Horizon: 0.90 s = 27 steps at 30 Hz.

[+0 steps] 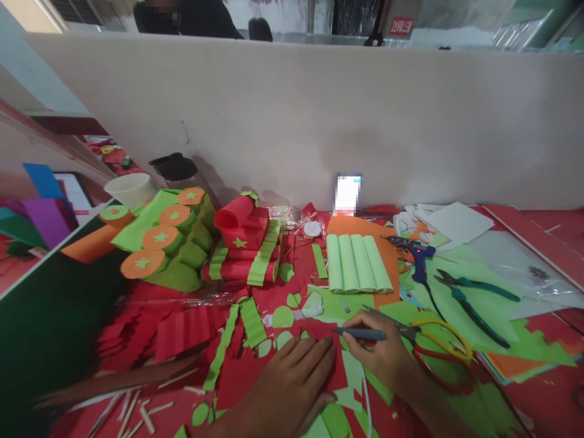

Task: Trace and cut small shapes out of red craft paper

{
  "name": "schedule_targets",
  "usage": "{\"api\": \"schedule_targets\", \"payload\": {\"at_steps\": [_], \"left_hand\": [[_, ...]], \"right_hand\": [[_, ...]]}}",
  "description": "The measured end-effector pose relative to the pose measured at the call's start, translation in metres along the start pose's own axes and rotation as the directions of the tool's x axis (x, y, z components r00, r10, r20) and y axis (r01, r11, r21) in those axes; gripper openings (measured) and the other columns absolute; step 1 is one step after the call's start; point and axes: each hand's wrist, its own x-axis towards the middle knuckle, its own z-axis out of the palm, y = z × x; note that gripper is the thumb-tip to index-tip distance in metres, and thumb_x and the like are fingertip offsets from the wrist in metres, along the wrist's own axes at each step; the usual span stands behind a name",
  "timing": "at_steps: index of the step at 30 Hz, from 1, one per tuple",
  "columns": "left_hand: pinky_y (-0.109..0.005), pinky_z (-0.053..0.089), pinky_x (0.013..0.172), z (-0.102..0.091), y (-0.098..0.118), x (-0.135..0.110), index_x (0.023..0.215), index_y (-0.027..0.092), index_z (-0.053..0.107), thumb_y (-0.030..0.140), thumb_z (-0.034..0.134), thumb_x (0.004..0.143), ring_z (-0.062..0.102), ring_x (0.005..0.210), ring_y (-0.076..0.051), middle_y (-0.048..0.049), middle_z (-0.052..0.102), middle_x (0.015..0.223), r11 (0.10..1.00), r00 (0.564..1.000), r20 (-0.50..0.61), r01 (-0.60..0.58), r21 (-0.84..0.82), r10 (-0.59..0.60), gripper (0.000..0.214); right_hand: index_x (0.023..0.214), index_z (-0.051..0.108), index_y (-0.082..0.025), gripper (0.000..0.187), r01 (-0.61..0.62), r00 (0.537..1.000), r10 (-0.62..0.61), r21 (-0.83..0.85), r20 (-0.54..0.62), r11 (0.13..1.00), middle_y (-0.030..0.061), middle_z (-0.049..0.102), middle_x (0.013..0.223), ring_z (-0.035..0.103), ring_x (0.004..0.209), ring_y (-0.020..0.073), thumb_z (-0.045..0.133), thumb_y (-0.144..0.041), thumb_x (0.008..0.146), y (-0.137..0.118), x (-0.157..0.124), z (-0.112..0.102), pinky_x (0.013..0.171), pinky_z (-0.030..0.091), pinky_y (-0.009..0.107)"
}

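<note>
My left hand [298, 380] lies flat on a sheet of red paper [246, 383], its fingers stretched out. In my right hand [371, 356] is a dark grey pen [365, 334], gripped between thumb and fingers, its tip over the red paper near my left fingertips. Whether the tip touches the paper I cannot tell. Green paper scraps and round cut-outs [283, 316] surround both hands. Scissors with yellow and red handles [442, 340] lie right beside my right hand, their blades partly behind it.
Light green paper rolls [358, 264] rest on orange paper, with a blue glue gun [420, 258] and teal-handled pliers [479, 298] to the right. A red paper tank model [246, 243] and orange-ended green rolls [159, 240] stand left. A phone [347, 194] leans on the partition [283, 121].
</note>
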Motion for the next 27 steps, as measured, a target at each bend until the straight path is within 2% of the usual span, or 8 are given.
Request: {"api": "schedule_targets", "payload": {"at_steps": [4, 10, 19, 27], "left_hand": [[-0.038, 0.049, 0.092, -0.0023, -0.0009, 0.0015, 0.138, 0.015, 0.050, 0.044, 0.048, 0.096, 0.061, 0.107, -0.024, -0.0093, 0.061, 0.132, 1.000, 0.999, 0.040, -0.019, 0.004, 0.019, 0.052], [-0.036, 0.048, 0.094, 0.0000, -0.0010, 0.0002, 0.138, 0.016, 0.051, 0.044, 0.047, 0.097, 0.060, 0.109, -0.023, -0.0086, 0.061, 0.132, 1.000, 1.000, -0.007, 0.002, -0.022, -0.002, 0.050], [-0.040, 0.049, 0.093, 0.0017, -0.0012, 0.0001, 0.140, 0.013, 0.048, 0.044, 0.046, 0.097, 0.059, 0.112, -0.026, -0.0096, 0.057, 0.138, 1.000, 0.998, 0.064, -0.012, 0.016, 0.011, 0.052], [-0.040, 0.048, 0.093, 0.0039, -0.0005, -0.0014, 0.141, 0.014, 0.047, 0.044, 0.044, 0.098, 0.058, 0.112, -0.026, -0.0084, 0.055, 0.141, 1.000, 0.997, 0.073, -0.002, 0.024, 0.001, 0.052]], "right_hand": [[0.081, 0.063, -0.021, 0.006, -0.020, 1.000, 0.020, 0.021, -0.006, 1.000, 0.0009, 0.067, 0.074, 0.062, 0.071, 0.0190, 0.060, -0.025, 0.085, 0.0030, -0.0009, 0.0004, 0.067, 0.048, 0.029], [0.081, 0.063, -0.021, 0.006, -0.021, 1.000, 0.021, 0.022, -0.012, 1.000, -0.0002, 0.066, 0.075, 0.061, 0.071, 0.0180, 0.061, -0.025, 0.086, 0.0038, -0.0021, 0.0004, 0.067, 0.047, 0.029], [0.083, 0.063, -0.022, 0.005, -0.023, 1.000, 0.023, 0.033, -0.010, 0.999, -0.0009, 0.067, 0.075, 0.062, 0.072, 0.0179, 0.062, -0.025, 0.086, 0.0066, -0.0002, 0.0018, 0.067, 0.046, 0.028], [0.084, 0.065, -0.023, 0.003, -0.022, 1.000, 0.022, 0.029, -0.016, 0.999, -0.0011, 0.067, 0.075, 0.062, 0.072, 0.0178, 0.062, -0.025, 0.086, 0.0048, 0.0006, 0.0018, 0.067, 0.047, 0.028]]}}
